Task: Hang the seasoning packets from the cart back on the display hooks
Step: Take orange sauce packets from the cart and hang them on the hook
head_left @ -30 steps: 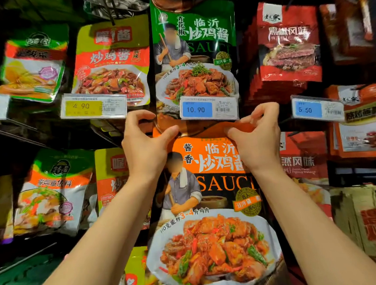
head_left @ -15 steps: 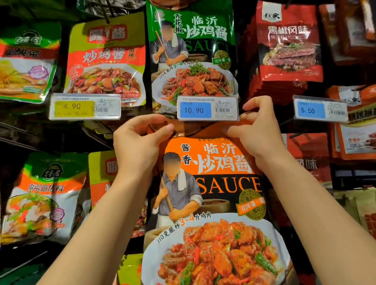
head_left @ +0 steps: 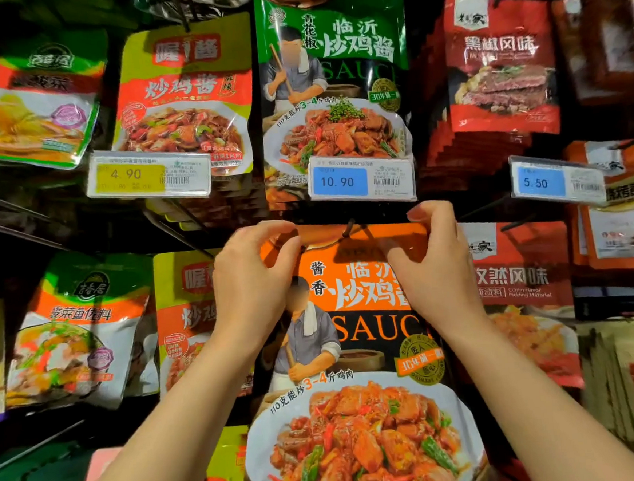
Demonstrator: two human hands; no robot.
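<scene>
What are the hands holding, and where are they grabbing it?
Both hands hold the orange sauce packet by its top edge: the left hand pinches the top left corner, the right hand the top right, beside the hook.

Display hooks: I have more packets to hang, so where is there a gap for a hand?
Dark gaps lie below the yellow 4.90 tag and left of the left hand, and under the blue 5.50 tag. Elsewhere it is crowded: both hands pinch the orange packet at its hook.
</scene>
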